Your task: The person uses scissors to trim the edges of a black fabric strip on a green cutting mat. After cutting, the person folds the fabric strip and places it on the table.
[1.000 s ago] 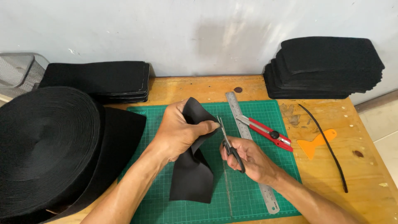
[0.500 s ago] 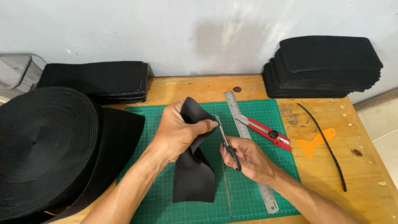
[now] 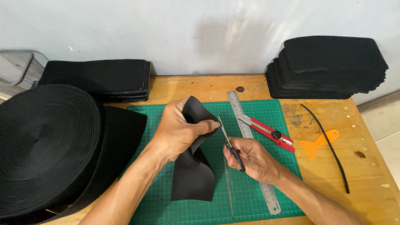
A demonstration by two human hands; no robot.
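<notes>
The black fabric strip (image 3: 192, 175) runs lengthwise from its lower end, which lies flat on the green cutting mat (image 3: 266, 112) near the person, up toward the wall, where its upper end is lifted, folded and bunched in the left hand (image 3: 180, 131). That grip is closed tight around the fold, thumb across the front with its tip toward the scissors (image 3: 228, 143).

The right hand (image 3: 252, 158) sits just to the right of the strip, its grip closed through the dark handles of the scissors. The blades point up and slightly left, toward the left thumb, and look almost closed; the tips reach the fabric's edge just beside that thumb. I cannot tell whether any fabric lies between the blades.

Just right of the right hand a steel ruler (image 3: 250, 141) lies on the mat, its long axis running from the wall side down toward the person, passing under the wrist. Beyond it lie a red utility knife (image 3: 266, 132), then an orange fish-shaped scraper (image 3: 317, 143) and a thin black offcut strip (image 3: 329, 146) on the bare wooden tabletop (image 3: 375, 179).

Left of the left hand a large roll of black fabric (image 3: 46, 146) rests on the tabletop. Behind it is a stack of black cut pieces (image 3: 100, 79); a taller stack (image 3: 329, 66) stands at the far right, against the wall.
</notes>
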